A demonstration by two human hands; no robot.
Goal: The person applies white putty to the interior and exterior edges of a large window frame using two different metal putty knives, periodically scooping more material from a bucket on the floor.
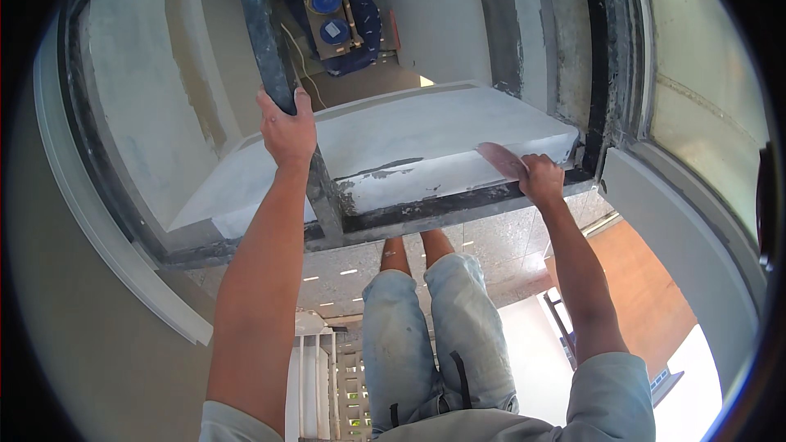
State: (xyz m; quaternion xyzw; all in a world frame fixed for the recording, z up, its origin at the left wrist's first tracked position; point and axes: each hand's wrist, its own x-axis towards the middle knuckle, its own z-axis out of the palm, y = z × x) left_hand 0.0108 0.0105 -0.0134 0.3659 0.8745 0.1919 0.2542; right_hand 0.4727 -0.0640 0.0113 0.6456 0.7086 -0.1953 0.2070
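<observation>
My left hand (286, 127) grips a dark, scuffed upright bar (268, 24) that runs from the top of the view down to the frame's lower rail. My right hand (542, 176) is closed on a putty knife (499, 157), whose pinkish blade lies at the front face of a white plastered ledge (426, 123), toward its right end. The ledge's front face has dark, patchy streaks to the left of the blade. The dark lower rail (438, 210) runs just under the ledge, close below my right hand.
Beyond the ledge are two round blue containers (326, 0) on a board over dark blue cloth, and a pale cable. A pale glazed panel (696, 74) stands at the right, a trim strip (65, 164) at the left. My legs are over a speckled floor (352, 278).
</observation>
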